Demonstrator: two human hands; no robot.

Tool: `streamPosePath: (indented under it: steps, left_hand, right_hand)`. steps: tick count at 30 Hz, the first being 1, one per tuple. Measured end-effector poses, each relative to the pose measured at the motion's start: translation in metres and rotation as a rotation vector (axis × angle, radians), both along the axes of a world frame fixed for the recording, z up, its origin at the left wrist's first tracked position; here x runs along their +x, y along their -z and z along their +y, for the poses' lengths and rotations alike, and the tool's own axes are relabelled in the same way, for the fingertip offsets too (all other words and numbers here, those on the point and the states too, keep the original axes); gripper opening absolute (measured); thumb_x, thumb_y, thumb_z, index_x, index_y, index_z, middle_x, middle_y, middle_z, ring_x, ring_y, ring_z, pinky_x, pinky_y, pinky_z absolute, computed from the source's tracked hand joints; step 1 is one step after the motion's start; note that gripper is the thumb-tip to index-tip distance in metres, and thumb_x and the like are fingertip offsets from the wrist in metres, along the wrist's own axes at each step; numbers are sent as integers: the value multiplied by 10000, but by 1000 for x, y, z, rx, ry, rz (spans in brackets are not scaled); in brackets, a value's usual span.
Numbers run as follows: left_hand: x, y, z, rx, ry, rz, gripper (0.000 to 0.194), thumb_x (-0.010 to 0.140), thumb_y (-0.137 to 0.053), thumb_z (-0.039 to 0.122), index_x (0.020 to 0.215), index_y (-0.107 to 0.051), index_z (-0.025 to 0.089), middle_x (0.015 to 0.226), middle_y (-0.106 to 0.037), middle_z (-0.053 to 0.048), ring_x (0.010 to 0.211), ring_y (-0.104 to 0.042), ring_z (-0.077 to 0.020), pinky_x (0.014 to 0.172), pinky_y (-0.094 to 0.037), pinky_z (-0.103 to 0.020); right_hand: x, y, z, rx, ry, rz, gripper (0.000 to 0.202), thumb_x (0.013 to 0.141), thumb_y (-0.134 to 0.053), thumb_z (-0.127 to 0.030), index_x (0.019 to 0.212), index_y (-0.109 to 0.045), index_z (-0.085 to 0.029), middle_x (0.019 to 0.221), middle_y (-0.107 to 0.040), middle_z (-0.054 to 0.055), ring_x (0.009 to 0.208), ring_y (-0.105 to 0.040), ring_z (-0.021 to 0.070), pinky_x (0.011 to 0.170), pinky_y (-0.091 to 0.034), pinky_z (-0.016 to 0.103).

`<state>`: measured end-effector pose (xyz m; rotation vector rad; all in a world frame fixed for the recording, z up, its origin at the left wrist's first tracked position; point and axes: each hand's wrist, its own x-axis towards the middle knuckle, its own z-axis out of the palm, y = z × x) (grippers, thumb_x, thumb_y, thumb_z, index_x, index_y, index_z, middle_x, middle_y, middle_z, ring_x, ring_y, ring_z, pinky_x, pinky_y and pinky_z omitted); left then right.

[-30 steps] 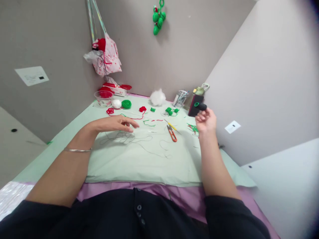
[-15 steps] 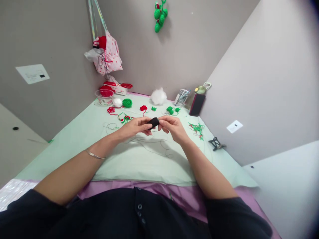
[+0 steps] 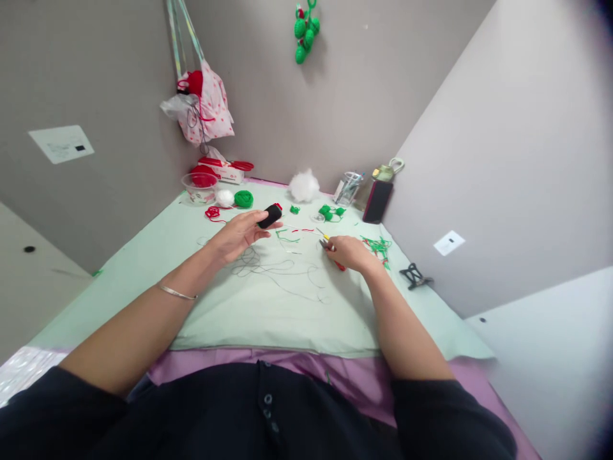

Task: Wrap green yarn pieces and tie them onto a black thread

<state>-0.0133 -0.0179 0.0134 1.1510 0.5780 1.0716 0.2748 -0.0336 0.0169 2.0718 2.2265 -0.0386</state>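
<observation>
My left hand holds a black spool of thread between thumb and fingers, tilted up above the table. A bit of red shows behind the spool's far end. My right hand is low over the table, its fingers closed at small red-handled snips. The snips' dark blades point up and left. Just past these fingers lies a thin tool with a yellow handle. Loose dark thread trails in loops between the hands. Short red and green yarn ends lie beyond.
Along the back stand a clear tub, white stuffing, a cup of tools and a phone. Green yarn and green crocheted pieces lie nearer. Tangled green-red scraps and a black stand are at right.
My right hand has left the black spool and moved right and down onto the snips. My left hand has carried the spool left and slightly up, uncovering yarn ends on the table.
</observation>
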Motion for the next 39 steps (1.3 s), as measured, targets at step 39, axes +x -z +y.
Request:
streamPosePath:
  steps: [39]
  left_hand:
    - [23, 19, -12, -59, 195, 168, 444, 883, -620, 488, 1233, -525, 232, 1336, -596, -122, 923, -736, -226, 925, -557, -386]
  right_hand:
    - [-54, -7, -20, -135, -418, 1080, 332, 827, -648, -455, 837, -733, -134, 721, -576, 4, 639, -421, 96, 598, -327, 249]
